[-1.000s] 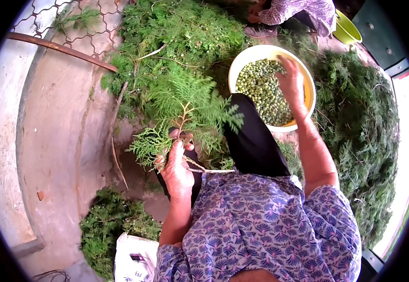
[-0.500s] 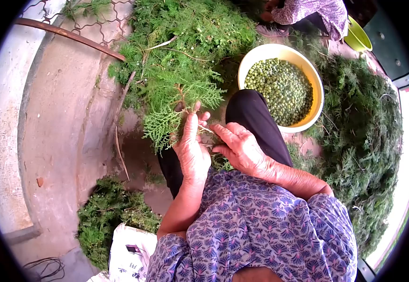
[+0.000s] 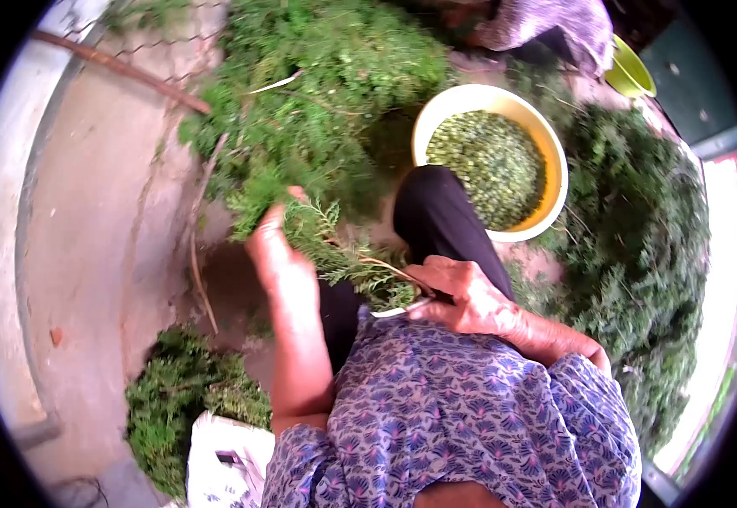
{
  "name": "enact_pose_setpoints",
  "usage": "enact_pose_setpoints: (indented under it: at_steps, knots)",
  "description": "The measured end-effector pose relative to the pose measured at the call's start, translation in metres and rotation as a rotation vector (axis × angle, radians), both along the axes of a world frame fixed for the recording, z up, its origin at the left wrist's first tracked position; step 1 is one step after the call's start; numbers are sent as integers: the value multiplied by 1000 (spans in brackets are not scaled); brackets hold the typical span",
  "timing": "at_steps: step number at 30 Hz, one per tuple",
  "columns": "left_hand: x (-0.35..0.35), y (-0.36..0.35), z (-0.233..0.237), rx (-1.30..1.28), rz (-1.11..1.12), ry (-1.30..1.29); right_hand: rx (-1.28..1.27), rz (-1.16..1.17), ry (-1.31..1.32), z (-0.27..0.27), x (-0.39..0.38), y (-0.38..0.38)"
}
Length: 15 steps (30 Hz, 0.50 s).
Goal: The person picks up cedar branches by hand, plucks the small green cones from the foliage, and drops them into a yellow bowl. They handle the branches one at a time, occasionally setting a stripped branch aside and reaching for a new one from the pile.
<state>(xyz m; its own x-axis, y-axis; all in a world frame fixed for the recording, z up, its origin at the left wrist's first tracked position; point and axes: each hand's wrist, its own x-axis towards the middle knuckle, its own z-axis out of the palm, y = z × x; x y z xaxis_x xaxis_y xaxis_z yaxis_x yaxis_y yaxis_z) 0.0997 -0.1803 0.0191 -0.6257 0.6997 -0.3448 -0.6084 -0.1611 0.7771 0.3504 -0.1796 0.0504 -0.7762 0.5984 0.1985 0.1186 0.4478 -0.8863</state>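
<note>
My right hand (image 3: 468,298) grips the cut stem end of a green conifer sprig (image 3: 347,254) that lies across my lap above a black trouser leg (image 3: 440,216). My left hand (image 3: 281,258) is at the sprig's leafy tip, fingers around the foliage; motion blur hides how tightly it closes. Beyond my knee stands a white-and-yellow bowl (image 3: 555,182) filled with small green berries (image 3: 491,165).
A large heap of green branches (image 3: 326,93) lies ahead, another pile (image 3: 648,237) to the right and a smaller one (image 3: 174,398) at lower left beside a white bag (image 3: 220,457). Another person (image 3: 529,25) crouches at the top. Concrete floor (image 3: 98,237) on the left.
My right hand left the bowl and came back to the sprig, now holding its stem. My left hand slid out along the sprig toward its tip. The view is blurred now.
</note>
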Motion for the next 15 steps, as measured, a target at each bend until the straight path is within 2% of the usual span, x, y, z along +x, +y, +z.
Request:
enact_pose_setpoints:
  at_steps: [2,4,5,6,8,11,12,13,14,15]
  knots:
    - [-6,4,-1,-1,30,-26,-129,-63,-29,3,9,2]
    - [-25,10,-23,48,-67,377,-212,-269,55,-1,22,3]
    - [-46,10,-45,51,-48,329,-238,-380,48,-1,31,5]
    - [-60,14,-63,54,-41,280,-380,-469,-22,6,46,10]
    - [-60,11,-55,180,-98,145,-497,-683,-31,4,81,18]
    - [-80,9,-68,180,-174,155,-566,-995,146,0,142,22]
    - [-84,7,-67,168,-167,159,-593,-1222,164,8,160,22]
    - [-83,7,-63,141,-155,156,-615,-1422,289,-1,194,22]
    - [-83,8,-63,145,-161,153,-520,-1629,405,3,222,17]
    - [-84,7,-64,158,-160,142,-293,-1676,669,-7,259,11]
